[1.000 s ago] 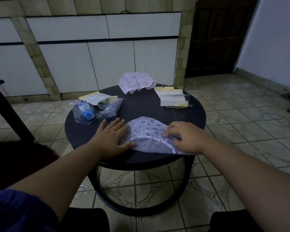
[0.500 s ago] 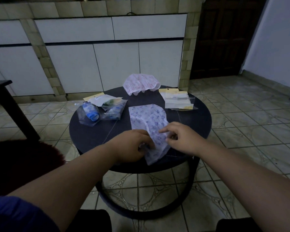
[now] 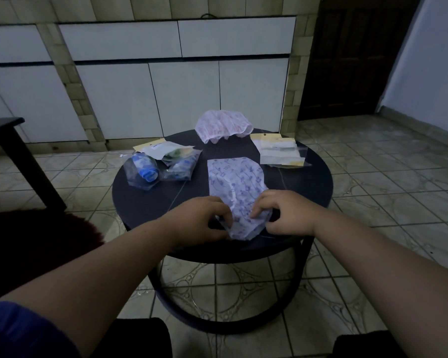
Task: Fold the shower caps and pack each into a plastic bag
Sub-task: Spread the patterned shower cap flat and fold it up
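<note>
On the round black table [image 3: 140, 200], packed bags [image 3: 163, 165] lie far left, empty bags [image 3: 279, 152] far right and a pink cap [image 3: 223, 126] waits unfolded, while left hand [image 3: 199, 220] and right hand [image 3: 285, 213] pinch the half-folded purple-print cap [image 3: 236, 182] at the near edge.

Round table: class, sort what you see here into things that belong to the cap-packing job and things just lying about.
Job:
purple shower cap, gripped by left hand and right hand
pink shower cap
empty bags
packed bags

Lying about:
side table
cupboards
door
</note>
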